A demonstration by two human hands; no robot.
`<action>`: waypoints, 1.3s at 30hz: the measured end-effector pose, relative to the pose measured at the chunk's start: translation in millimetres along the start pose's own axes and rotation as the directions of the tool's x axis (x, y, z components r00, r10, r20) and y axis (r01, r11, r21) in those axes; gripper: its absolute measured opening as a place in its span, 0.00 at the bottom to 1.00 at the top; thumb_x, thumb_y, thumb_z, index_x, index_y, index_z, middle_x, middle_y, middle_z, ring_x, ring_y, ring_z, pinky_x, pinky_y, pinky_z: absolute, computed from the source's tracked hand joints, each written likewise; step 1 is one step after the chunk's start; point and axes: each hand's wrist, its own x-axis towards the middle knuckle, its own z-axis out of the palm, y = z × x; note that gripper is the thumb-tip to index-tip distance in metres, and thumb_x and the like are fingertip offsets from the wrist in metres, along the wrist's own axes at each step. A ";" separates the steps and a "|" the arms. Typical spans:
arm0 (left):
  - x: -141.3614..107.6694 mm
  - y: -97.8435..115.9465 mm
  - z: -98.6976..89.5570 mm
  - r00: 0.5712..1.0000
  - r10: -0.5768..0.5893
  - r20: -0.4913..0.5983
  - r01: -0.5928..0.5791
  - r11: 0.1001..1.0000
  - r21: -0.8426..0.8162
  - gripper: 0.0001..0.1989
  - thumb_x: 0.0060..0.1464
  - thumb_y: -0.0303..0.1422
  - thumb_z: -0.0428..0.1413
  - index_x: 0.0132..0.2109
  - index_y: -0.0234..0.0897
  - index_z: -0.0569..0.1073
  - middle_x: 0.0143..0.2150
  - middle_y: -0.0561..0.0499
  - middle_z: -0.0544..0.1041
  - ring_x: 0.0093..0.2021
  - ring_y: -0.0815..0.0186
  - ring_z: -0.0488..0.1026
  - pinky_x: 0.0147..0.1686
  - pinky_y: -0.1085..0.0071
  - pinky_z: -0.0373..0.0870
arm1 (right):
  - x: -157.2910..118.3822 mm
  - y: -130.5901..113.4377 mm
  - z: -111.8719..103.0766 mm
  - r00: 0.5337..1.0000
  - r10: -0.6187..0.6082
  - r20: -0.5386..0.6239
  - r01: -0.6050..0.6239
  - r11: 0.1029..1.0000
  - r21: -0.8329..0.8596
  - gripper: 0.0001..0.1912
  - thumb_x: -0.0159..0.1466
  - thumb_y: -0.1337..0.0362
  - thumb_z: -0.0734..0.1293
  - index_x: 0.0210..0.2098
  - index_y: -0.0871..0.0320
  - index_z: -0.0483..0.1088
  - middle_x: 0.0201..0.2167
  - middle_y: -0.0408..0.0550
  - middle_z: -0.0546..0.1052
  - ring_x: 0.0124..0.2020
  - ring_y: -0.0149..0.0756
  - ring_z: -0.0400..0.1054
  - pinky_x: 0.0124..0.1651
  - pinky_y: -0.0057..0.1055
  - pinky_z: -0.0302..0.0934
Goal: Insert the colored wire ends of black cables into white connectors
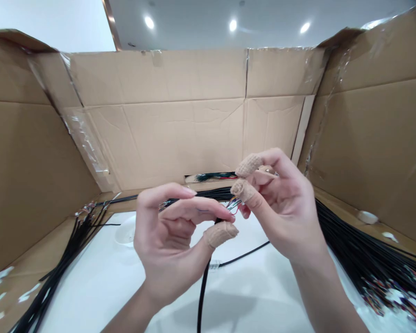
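The left hand (168,245) pinches a black cable (204,291) whose thin coloured wires (235,205), at its two o'clock, the right hand (284,217) also pinches; a hard tug could snap them.

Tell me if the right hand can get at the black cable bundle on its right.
Probably yes. The right hand sits just beside the black cable bundle, with nothing between them. But its fingertips are at the thin coloured wires, so it would likely have to leave those first.
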 end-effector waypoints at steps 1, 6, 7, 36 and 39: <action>1.7 0.9 -1.4 0.997 -0.072 0.036 0.074 0.996 -0.050 0.25 0.45 0.17 0.68 0.42 0.47 0.67 0.30 0.62 0.83 0.28 0.70 0.80 0.30 0.75 0.79 | -1.6 -1.8 -0.4 0.998 -0.058 0.004 0.058 0.995 -0.075 0.13 0.61 0.75 0.72 0.38 0.50 0.70 0.28 0.36 0.73 0.25 0.24 0.66 0.29 0.23 0.66; 7.7 2.2 -12.0 0.923 -0.315 0.222 0.364 0.902 -0.231 0.21 0.47 0.24 0.69 0.42 0.46 0.67 0.28 0.62 0.82 0.29 0.71 0.81 0.28 0.79 0.77 | -6.3 -14.5 -2.4 0.985 -0.133 0.111 0.155 0.961 -0.229 0.11 0.66 0.74 0.66 0.38 0.50 0.73 0.34 0.41 0.79 0.28 0.29 0.71 0.33 0.30 0.70; 7.8 2.1 -13.3 0.910 -0.331 0.249 0.391 0.885 -0.251 0.20 0.48 0.24 0.69 0.41 0.45 0.67 0.28 0.62 0.82 0.29 0.71 0.81 0.28 0.79 0.77 | -6.5 -16.7 -2.4 0.985 -0.116 0.128 0.141 0.968 -0.208 0.10 0.66 0.74 0.66 0.37 0.50 0.73 0.34 0.40 0.79 0.28 0.28 0.71 0.33 0.29 0.70; -8.4 6.4 0.8 0.998 -0.041 0.044 0.036 0.993 0.115 0.22 0.50 0.15 0.63 0.44 0.46 0.68 0.34 0.60 0.82 0.35 0.69 0.81 0.40 0.71 0.78 | -6.0 -6.6 4.4 0.972 0.202 0.119 -0.222 0.957 0.188 0.03 0.65 0.65 0.71 0.35 0.56 0.73 0.28 0.40 0.71 0.27 0.24 0.66 0.27 0.20 0.61; -4.4 10.3 -2.4 0.982 -0.173 0.073 0.171 0.985 0.023 0.19 0.52 0.19 0.63 0.43 0.46 0.68 0.32 0.60 0.82 0.33 0.70 0.80 0.35 0.73 0.76 | -3.1 -7.1 0.5 0.964 0.228 0.135 -0.252 0.945 0.208 0.05 0.63 0.63 0.73 0.34 0.57 0.74 0.29 0.39 0.69 0.26 0.22 0.63 0.26 0.19 0.59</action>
